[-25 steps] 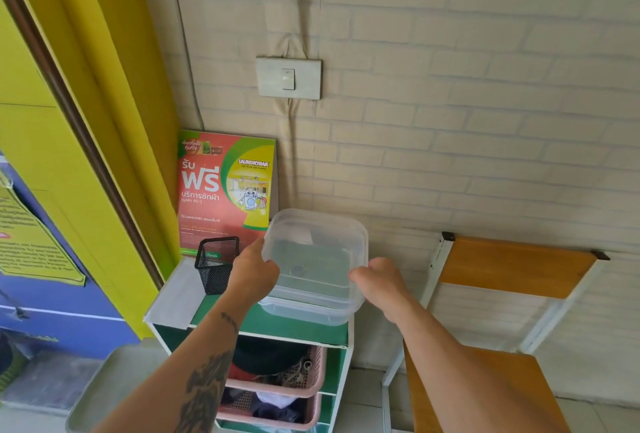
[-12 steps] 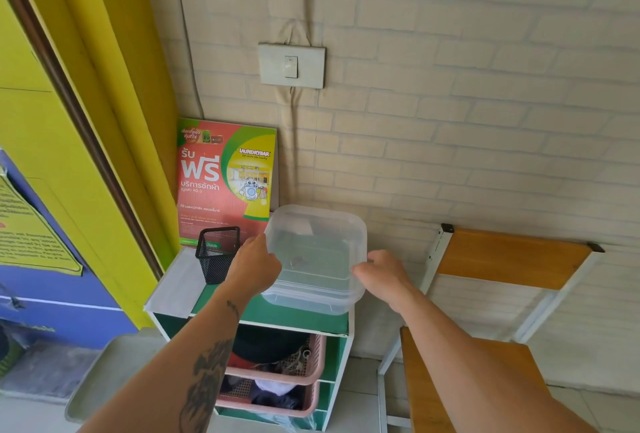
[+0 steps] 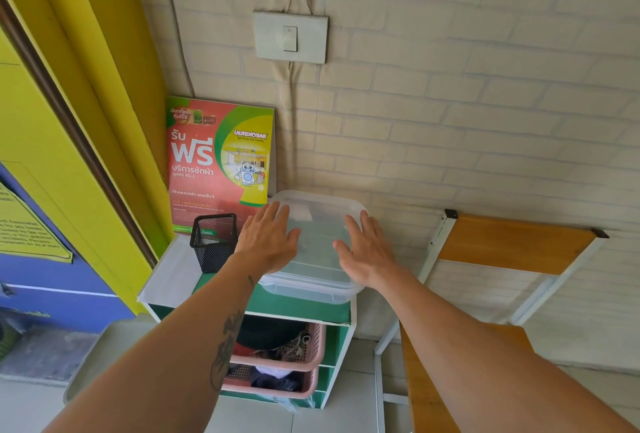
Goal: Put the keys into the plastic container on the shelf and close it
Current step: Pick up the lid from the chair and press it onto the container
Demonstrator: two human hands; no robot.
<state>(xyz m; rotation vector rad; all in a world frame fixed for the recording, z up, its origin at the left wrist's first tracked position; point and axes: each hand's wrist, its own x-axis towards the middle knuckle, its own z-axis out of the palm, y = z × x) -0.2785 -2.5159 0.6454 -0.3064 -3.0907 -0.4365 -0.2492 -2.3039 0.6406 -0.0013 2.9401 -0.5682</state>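
A clear plastic container [image 3: 317, 259] with its lid on rests on the green top of a small shelf [image 3: 277, 304] against the brick wall. My left hand [image 3: 268, 237] lies flat on the left side of the lid, fingers spread. My right hand [image 3: 365, 249] lies flat on the right side of the lid, fingers spread too. Neither hand grips anything. The keys are not clearly visible through the cloudy plastic.
A black mesh cup [image 3: 213, 242] stands left of the container, with a red laundry sign [image 3: 220, 162] leaning on the wall behind. Pink baskets [image 3: 294, 360] fill the shelf below. A wooden chair [image 3: 502, 259] is on the right, and a yellow door frame [image 3: 86, 103] on the left.
Both hands let go of the container's sides, opened, and now rest flat on top of the lid. The container sits down on the shelf top.
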